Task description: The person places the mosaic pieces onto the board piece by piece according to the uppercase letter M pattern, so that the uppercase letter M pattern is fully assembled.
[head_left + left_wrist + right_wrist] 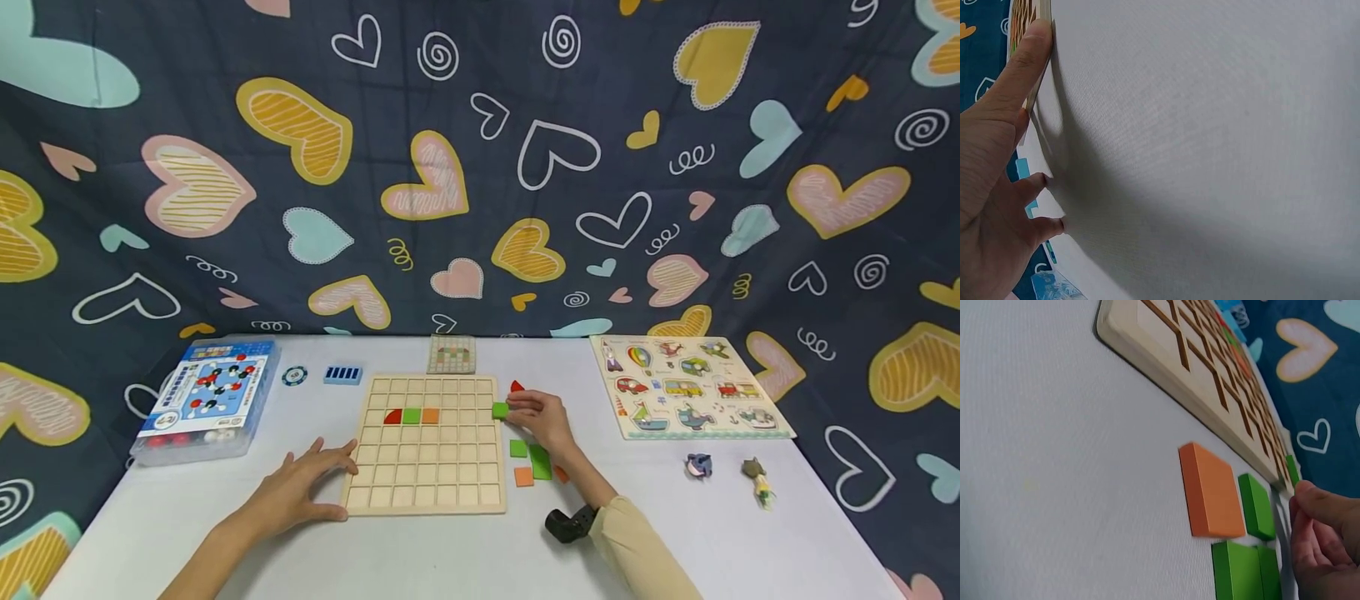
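Note:
A wooden grid board [427,496] lies on the table. In one of its upper rows sit a red quarter-round piece [393,417], a green square [412,416] and an orange square [431,416], side by side. My left hand [296,492] has its fingers spread, with thumb and fingertips touching the board's left edge. Between thumb and fingers, my right hand [546,423] pinches a green square block [500,411] at the board's upper right edge. Beside the board lie a green square [518,448], a larger green piece [540,463] and an orange square [1213,494].
A red piece [517,386] shows behind the right hand. Behind the board is a patterned card [452,354]. A boxed set [206,400], a round chip [295,377] and a blue block [342,374] lie left; a picture puzzle [690,387] and two figurines [699,465] lie right.

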Tool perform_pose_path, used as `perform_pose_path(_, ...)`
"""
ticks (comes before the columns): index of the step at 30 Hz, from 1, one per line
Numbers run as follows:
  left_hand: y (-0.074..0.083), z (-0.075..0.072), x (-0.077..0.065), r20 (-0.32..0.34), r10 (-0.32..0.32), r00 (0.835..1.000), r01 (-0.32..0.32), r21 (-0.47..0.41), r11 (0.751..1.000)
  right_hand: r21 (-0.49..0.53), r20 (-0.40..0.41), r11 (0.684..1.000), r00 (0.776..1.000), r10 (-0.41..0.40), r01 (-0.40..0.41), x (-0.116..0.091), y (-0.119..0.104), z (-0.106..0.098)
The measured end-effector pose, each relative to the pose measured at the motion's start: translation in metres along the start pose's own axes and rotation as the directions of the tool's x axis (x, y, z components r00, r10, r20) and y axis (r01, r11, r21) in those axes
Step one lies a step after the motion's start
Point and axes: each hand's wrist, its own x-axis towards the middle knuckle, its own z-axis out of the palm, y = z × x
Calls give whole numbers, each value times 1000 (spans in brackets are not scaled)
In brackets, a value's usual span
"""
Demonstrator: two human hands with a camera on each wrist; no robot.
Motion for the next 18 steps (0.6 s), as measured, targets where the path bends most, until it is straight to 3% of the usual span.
perform_pose_path(11, -1, 2, -3, 5, 1, 1000, -1, -5, 1000, 38, 73, 999, 997, -26, 23, -12, -21, 18)
perform_pose_path(18, 1, -2, 1, 7, -7, 1000, 7, -7, 1000, 33, 78, 998, 995, -58, 56, 1, -10, 31)
